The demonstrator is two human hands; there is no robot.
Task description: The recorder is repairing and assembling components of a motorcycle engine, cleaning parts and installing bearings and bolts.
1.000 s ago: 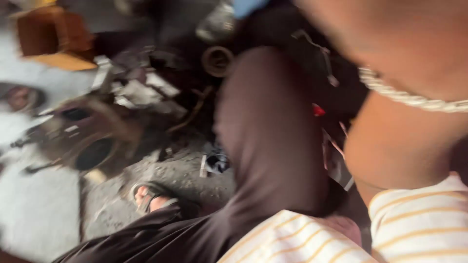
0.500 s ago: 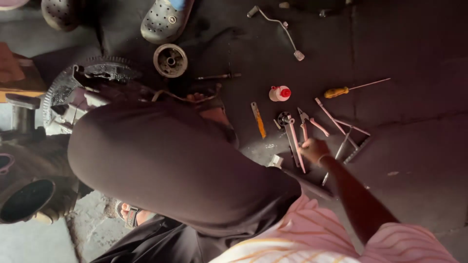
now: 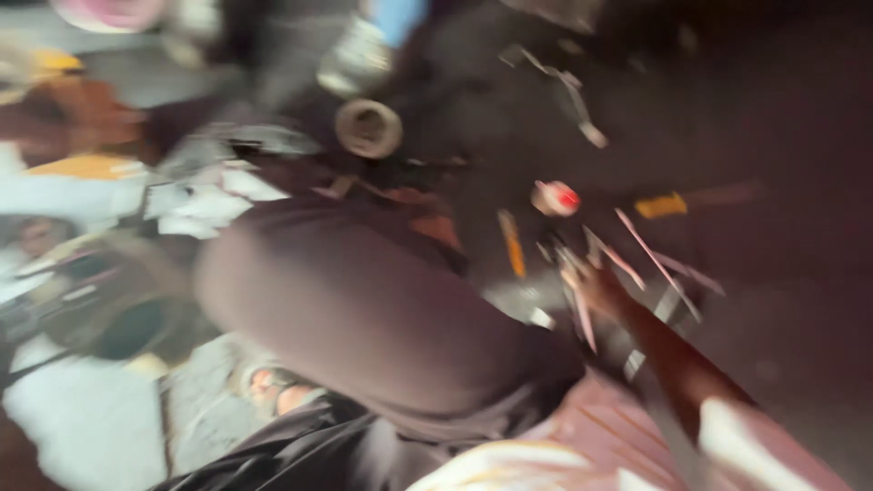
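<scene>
We look down at a dark, stained workshop floor (image 3: 782,136), and the whole view is smeared by motion, so fine detail is lost. Loose tools lie scattered across it: a round metal part (image 3: 368,127) near the top middle, a small red-and-white cap (image 3: 556,197) further right, a yellow-handled screwdriver (image 3: 664,205) beside that, and an orange-handled tool (image 3: 513,244) lying lengthwise just left of the cap. At the left edge sits pale clutter and a dark round opening (image 3: 132,329), too blurred for us to name. Our bent knee in dark trousers (image 3: 364,309) fills the centre, with a sandalled foot (image 3: 273,386) below it on grey ground. Our right hand (image 3: 596,284) stretches out from a striped sleeve (image 3: 627,436), the forearm running up and left, and it reaches into a cluster of slim metal tools (image 3: 627,264) just below the cap. It appears to touch them, but we cannot tell whether the fingers are spread or closed around one. Our left hand does not show.
</scene>
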